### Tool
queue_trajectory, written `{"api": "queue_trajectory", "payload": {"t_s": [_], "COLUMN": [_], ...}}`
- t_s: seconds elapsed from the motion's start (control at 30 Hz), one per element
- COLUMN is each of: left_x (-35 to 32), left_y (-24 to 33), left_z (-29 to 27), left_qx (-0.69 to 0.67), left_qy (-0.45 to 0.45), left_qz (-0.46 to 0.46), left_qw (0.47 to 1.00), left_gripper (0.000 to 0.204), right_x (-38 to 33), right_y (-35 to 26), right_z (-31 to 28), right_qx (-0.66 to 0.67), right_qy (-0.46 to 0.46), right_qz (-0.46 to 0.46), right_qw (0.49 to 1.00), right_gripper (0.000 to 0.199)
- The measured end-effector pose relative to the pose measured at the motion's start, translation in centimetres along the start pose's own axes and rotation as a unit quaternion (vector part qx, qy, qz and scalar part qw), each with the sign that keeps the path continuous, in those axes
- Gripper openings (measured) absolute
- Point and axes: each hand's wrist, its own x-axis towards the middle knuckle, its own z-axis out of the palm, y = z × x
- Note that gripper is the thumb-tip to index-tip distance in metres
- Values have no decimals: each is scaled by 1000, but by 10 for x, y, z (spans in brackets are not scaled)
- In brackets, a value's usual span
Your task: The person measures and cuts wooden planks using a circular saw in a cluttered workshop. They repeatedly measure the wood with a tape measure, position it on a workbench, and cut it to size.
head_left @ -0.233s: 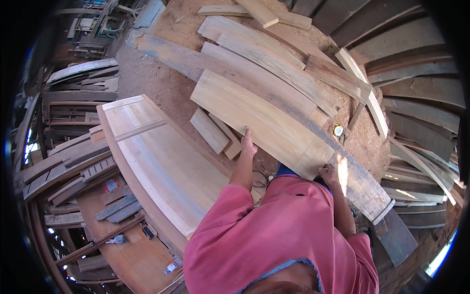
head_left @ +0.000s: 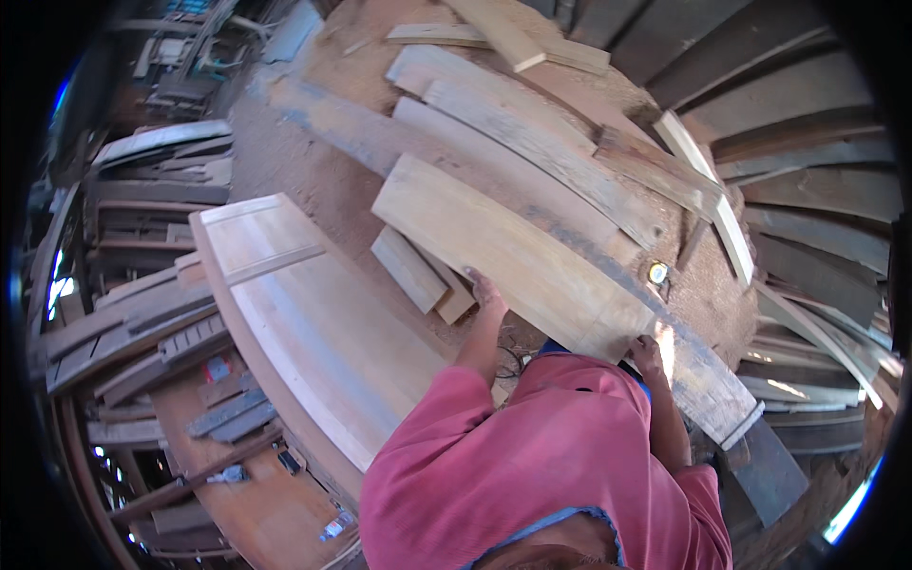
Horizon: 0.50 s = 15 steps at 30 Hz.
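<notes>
Sawdusty workshop floor (head_left: 313, 180), boards piled everywhere; left hand (head_left: 488, 293) and right hand (head_left: 646, 355) both grip a pale plank (head_left: 503, 252).

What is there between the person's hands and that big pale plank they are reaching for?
Nothing visible. The left hand is already on the near edge of the pale plank, and the right hand is at its near end. Two short offcuts lie beside the left hand, under the plank's edge, not between.
</notes>
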Motion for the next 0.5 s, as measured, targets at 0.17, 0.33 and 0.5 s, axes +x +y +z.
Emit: {"api": "queue_trajectory", "payload": {"t_s": [0.17, 0.33, 0.5], "left_x": [-56, -113, -129], "left_y": [-15, -16, -35], "left_z": [18, 48, 57], "left_qx": [-10, -44, -47], "left_qy": [-93, -112, -170], "left_qz": [-26, -48, -71], "left_qw": [995, 992, 982], "left_gripper": [105, 104, 101], "right_x": [-10, -34, -31], "right_y": [-11, -24, 7], "right_z": [4, -9, -31], "right_qx": [96, 174, 143], "right_qy": [153, 228, 301], "right_qz": [57, 23, -67], "right_qw": [982, 958, 940], "right_gripper": [45, 59, 60]}}
